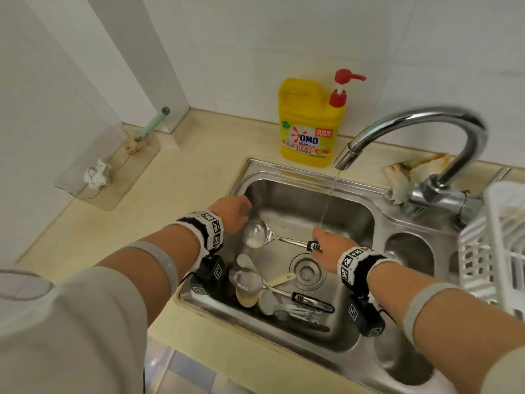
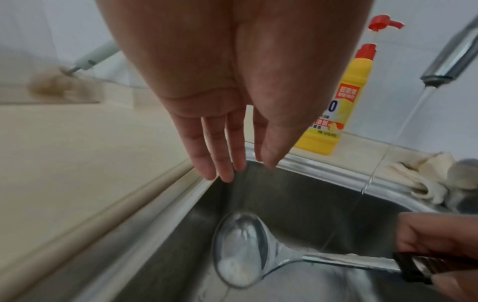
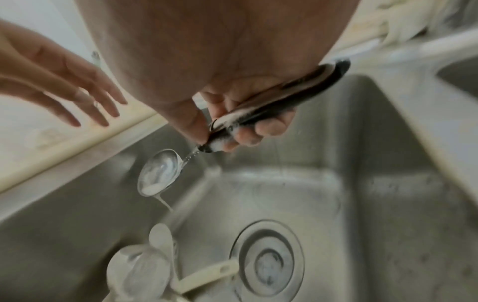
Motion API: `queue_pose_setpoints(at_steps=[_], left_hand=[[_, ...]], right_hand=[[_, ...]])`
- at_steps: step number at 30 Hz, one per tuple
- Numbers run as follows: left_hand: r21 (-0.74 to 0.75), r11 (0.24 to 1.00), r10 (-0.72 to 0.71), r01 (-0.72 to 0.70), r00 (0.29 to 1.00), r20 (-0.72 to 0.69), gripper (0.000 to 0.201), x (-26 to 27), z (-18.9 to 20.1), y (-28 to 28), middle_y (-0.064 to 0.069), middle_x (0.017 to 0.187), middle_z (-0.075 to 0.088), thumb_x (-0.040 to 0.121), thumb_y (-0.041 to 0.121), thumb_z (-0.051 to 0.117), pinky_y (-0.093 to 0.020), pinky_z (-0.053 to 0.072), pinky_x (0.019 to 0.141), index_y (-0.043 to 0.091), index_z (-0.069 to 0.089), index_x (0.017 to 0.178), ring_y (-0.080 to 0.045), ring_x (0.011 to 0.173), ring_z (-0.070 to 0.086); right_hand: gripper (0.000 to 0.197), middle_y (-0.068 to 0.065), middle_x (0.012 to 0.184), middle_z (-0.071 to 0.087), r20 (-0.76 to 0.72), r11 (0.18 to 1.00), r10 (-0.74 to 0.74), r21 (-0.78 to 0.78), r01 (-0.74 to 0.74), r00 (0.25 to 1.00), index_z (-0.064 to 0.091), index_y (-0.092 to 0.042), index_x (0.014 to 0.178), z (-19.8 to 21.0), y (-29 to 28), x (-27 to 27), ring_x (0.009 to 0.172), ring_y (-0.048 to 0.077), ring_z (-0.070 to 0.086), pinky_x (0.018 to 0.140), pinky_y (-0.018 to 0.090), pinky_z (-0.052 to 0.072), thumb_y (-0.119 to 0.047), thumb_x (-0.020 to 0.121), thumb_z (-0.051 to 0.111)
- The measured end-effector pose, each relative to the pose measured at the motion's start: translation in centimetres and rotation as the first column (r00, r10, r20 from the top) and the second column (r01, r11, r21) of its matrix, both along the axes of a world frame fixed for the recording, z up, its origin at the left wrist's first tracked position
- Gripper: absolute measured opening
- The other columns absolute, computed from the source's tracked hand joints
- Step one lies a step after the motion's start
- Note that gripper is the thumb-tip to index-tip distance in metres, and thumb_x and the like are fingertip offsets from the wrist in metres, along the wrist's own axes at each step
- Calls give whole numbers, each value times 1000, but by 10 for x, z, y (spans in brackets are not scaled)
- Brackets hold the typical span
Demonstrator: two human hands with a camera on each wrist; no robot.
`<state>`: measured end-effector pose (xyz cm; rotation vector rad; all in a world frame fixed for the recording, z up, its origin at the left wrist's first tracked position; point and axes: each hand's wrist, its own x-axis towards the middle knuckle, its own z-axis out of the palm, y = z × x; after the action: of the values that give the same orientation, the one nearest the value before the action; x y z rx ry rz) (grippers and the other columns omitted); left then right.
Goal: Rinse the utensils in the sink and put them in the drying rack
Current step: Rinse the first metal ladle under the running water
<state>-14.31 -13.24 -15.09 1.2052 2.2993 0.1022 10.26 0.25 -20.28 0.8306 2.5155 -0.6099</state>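
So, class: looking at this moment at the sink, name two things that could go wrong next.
The right hand holds the ladle by a wet, soapy handle, so the grip might slip. The water stream falls near the hand, not the foamy bowl, so suds may reach the drying rack.

the head view looks steeply down from above at the sink (image 1: 312, 200) and both forearms, tap (image 1: 412, 132) at right. the left wrist view sits close under the palm, facing along the fingers (image 2: 222, 155) toward the back wall. the right wrist view looks down into the basin. all three share the ladle (image 1: 255, 234) held over the sink.
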Motion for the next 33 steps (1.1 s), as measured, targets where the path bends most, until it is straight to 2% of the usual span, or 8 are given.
queue_pose_setpoints(at_steps=[5, 9, 13, 18, 23, 25, 28, 33], left_hand=[[-11, 993, 120, -120, 977, 176, 61, 17, -18, 28, -13, 138, 57, 94, 24, 62, -39, 48, 101, 18, 36, 149, -32, 120, 59], [23, 983, 153, -181, 882, 445, 32, 38, -32, 67, -15, 102, 65, 93, 8, 57, -46, 60, 80, 15, 54, 124, -29, 84, 66], [27, 969, 173, -247, 746, 643, 36, 53, -46, 104, -19, 117, 62, 92, -4, 55, -35, 63, 74, 16, 50, 122, -24, 82, 68], [68, 986, 80, -155, 779, 622, 46, 64, -59, 138, -20, 115, 64, 89, -5, 58, -36, 63, 73, 3, 53, 134, -30, 88, 68], [175, 983, -133, 61, 892, 432, 24, 70, -67, 158, -9, 95, 72, 81, 7, 74, -26, 45, 77, 11, 73, 105, -22, 90, 65], [174, 984, -111, 32, 879, 464, 29, 69, -72, 163, -8, 99, 70, 81, 3, 72, -28, 50, 84, 9, 70, 109, -22, 94, 63], [138, 989, -30, -49, 855, 517, 46, 66, -74, 166, -17, 113, 67, 75, 0, 72, -49, 57, 88, 9, 59, 118, -34, 103, 64], [182, 983, -82, 6, 907, 414, 57, 62, -72, 163, -7, 111, 61, 76, 25, 80, -33, 48, 84, 9, 53, 123, -25, 96, 59]], right_hand=[[31, -5, 106, 67, -25, 988, -125, 87, 127, 992, 56, -33, 110, 42, 30, 33, 99, 21, 64, 86, 35, 53, -58, 92, 49], [26, -7, 96, 65, -55, 959, -232, 154, 238, 971, 59, -36, 107, 68, 46, 68, 90, 19, 61, 84, 34, 53, -57, 93, 50], [25, -6, 104, 64, -70, 927, -331, 164, 338, 941, 59, -36, 106, 75, 52, 91, 95, 19, 60, 83, 32, 49, -56, 92, 54], [27, -5, 110, 63, -39, 897, -375, 238, 373, 926, 61, -29, 107, 79, 56, 101, 100, 19, 61, 87, 35, 50, -51, 95, 51], [30, -1, 114, 59, -19, 851, -429, 328, 411, 903, 57, -25, 113, 80, 64, 94, 105, 25, 60, 91, 41, 51, -47, 95, 48], [30, 0, 115, 58, -22, 834, -448, 350, 426, 894, 56, -24, 114, 81, 65, 90, 106, 26, 60, 91, 41, 51, -45, 95, 48], [32, -1, 115, 55, 9, 840, -460, 330, 431, 888, 57, -29, 116, 81, 65, 81, 106, 24, 59, 92, 41, 48, -50, 95, 47], [19, -2, 107, 49, 29, 857, -469, 258, 447, 882, 55, -31, 94, 76, 66, 66, 97, 24, 60, 77, 35, 45, -48, 96, 49]])
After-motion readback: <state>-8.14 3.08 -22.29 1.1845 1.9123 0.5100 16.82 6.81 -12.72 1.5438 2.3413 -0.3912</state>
